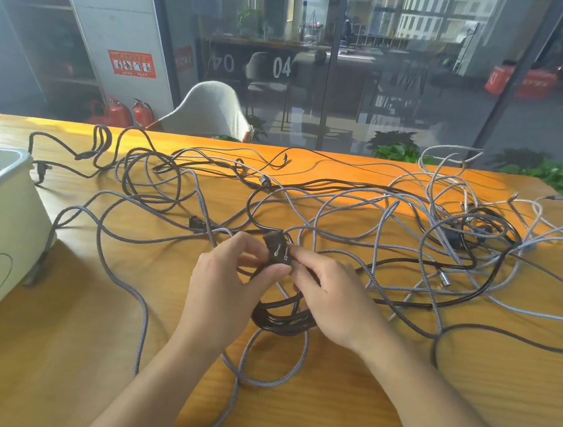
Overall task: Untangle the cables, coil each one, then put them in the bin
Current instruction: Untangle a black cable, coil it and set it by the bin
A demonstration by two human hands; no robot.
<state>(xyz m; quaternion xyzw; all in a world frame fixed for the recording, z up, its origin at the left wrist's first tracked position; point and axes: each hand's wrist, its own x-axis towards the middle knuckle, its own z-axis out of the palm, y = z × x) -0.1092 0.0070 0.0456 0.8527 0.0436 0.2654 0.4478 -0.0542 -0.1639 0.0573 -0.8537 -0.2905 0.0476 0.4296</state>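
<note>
The black coil (280, 316) is hanging between both hands just above the table (393, 396), its loops drooping toward the person, its plug (275, 247) sticking up at the top. The left hand (225, 283) is pinching the coil's upper bundle; the right hand (330, 300) is gripping it beside the plug. The bin (2, 207) is standing well to the left, so the left hand is nearer. Grey cables (392, 231) are sprawling beyond.
</note>
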